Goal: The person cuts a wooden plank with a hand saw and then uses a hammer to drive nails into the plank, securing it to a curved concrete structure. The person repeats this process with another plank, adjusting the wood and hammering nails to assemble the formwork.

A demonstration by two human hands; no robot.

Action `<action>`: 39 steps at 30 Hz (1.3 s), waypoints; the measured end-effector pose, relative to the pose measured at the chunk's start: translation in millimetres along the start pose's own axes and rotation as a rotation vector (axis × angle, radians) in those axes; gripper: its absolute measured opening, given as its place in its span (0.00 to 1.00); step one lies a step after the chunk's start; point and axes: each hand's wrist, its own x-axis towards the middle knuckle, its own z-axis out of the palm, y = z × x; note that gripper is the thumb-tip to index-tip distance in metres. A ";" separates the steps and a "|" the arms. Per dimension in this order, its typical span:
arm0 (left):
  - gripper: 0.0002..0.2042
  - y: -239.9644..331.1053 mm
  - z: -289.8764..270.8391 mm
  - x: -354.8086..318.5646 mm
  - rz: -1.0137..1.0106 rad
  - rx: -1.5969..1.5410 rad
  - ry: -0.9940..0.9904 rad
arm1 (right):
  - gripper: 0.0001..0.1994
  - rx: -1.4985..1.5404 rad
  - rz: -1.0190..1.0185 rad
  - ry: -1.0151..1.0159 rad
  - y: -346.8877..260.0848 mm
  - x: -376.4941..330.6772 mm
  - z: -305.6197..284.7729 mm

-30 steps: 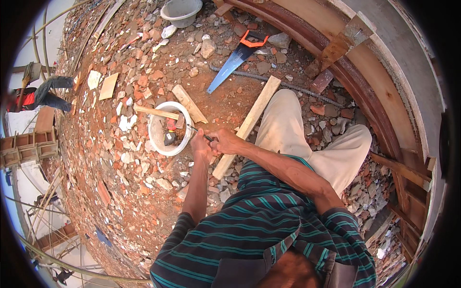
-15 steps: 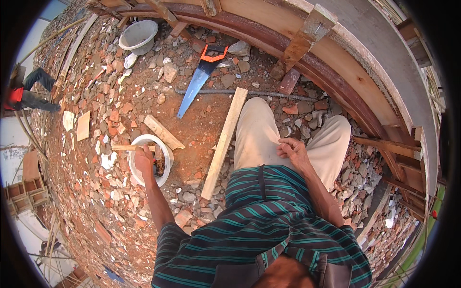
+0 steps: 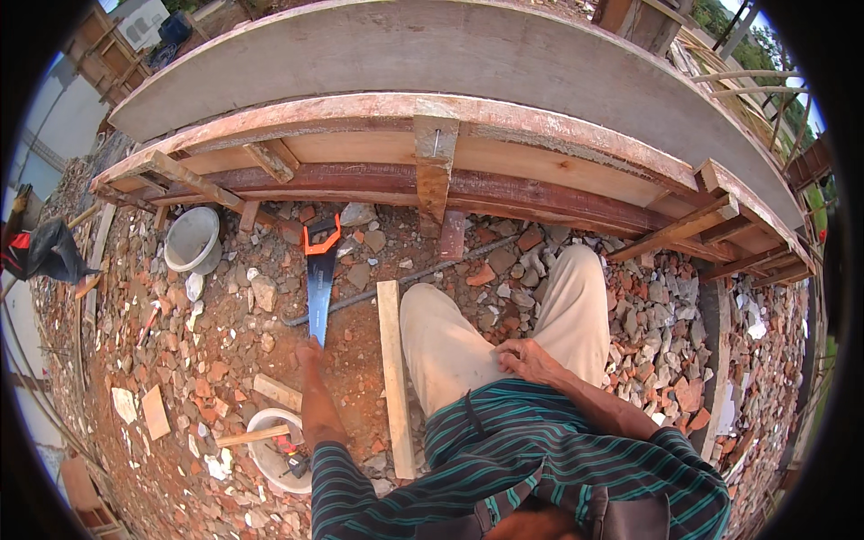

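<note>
A handsaw (image 3: 319, 292) with a blue blade and an orange-and-black handle lies on the dirt, its handle toward the wooden formwork. My left hand (image 3: 310, 354) reaches to the blade's tip; whether its fingers grip the blade is unclear. Over my lap, my right hand (image 3: 528, 360) rests by the thigh with curled fingers, and anything within them is hidden. A white bucket (image 3: 261, 468) stands near my left forearm. Across it lies a hammer's wooden handle (image 3: 252, 436), and a dark-and-red tool (image 3: 295, 463) shows inside. Beside my left knee lies a long wooden batten (image 3: 392, 378).
Wooden formwork (image 3: 436, 162) with braces curves across the far side. A grey bucket (image 3: 194, 241) sits at the far left. A ribbed steel bar (image 3: 405, 277) passes by the saw. A short wood offcut (image 3: 277, 393) lies by the white bucket. Broken brick and stones cover the ground.
My left hand has left the white bucket and moved forward to the saw's blade tip. My right hand stays on my lap. The view has turned, showing more of the formwork.
</note>
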 end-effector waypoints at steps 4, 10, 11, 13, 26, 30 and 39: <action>0.24 71.4 -20.3 -41.5 -0.054 -0.011 0.092 | 0.16 0.001 -0.009 0.051 8.9 14.6 1.3; 0.22 92.8 -103.5 -99.2 0.015 0.032 0.495 | 0.19 -0.187 -0.227 0.163 -52.1 41.6 -2.5; 0.22 84.8 -116.0 -114.5 0.031 0.001 0.477 | 0.20 -0.144 -0.250 0.186 -57.4 48.8 -2.3; 0.21 78.4 -144.2 -140.9 0.076 -0.076 0.441 | 0.24 -0.076 -0.277 0.217 -72.5 60.4 -7.1; 0.19 144.2 -212.7 -230.0 0.512 -0.593 -0.104 | 0.23 0.781 -0.342 -0.212 -82.6 6.7 -93.3; 0.19 176.9 -199.7 -219.3 0.703 -0.533 -0.104 | 0.24 1.054 -0.331 -0.030 -80.0 -36.9 -118.5; 0.15 230.6 -162.1 -212.9 0.758 -0.477 0.068 | 0.20 0.504 -0.270 0.083 -73.7 -101.0 -117.0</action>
